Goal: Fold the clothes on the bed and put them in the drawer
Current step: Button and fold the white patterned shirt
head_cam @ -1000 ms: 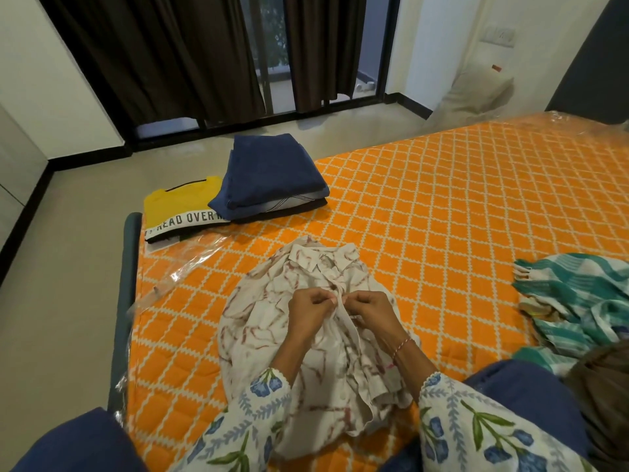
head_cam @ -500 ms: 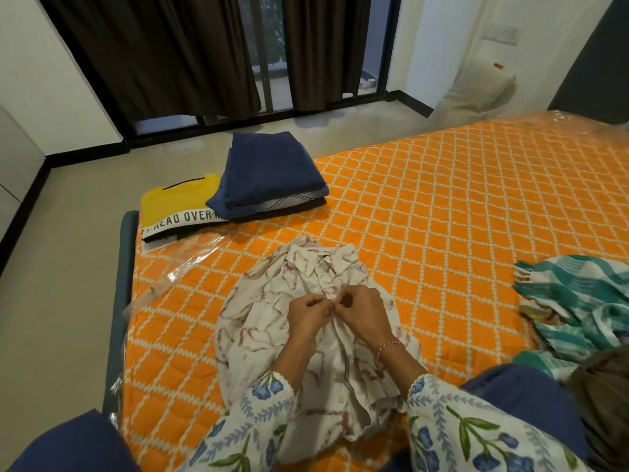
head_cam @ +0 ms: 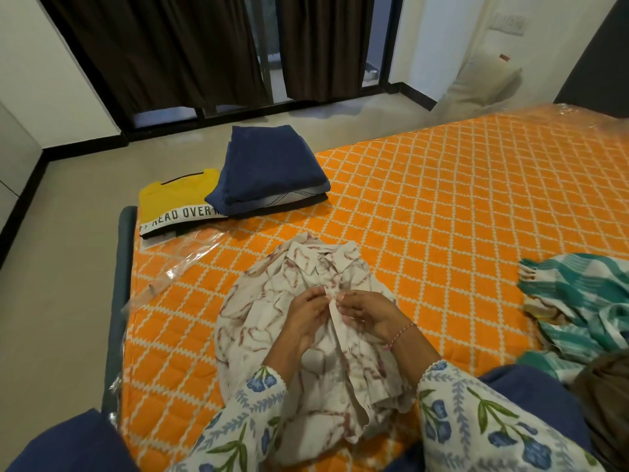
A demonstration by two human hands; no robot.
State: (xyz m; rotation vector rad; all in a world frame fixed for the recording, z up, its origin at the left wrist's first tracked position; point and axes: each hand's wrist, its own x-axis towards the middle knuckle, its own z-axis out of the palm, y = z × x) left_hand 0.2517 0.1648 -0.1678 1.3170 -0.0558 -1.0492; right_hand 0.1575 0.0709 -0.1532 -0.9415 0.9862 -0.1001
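Home bedroom, orange quilted bed point(head_cam: 442, 206), dark curtains point(head_cam: 163, 49) at window, folded clothes point(head_cam: 269, 168)

Single view only: head-worn wide-angle camera, above near edge of bed point(head_cam: 459, 206), facing forward and steeply down. Close range: left hand point(head_cam: 306, 315) and right hand point(head_cam: 369, 313) near frame centre, floral sleeves point(head_cam: 476, 420) cut by bottom edge. Far field reaches floor, dark curtains point(head_cam: 163, 52) at top. Edges bowed by lens. No second view, no overlap.
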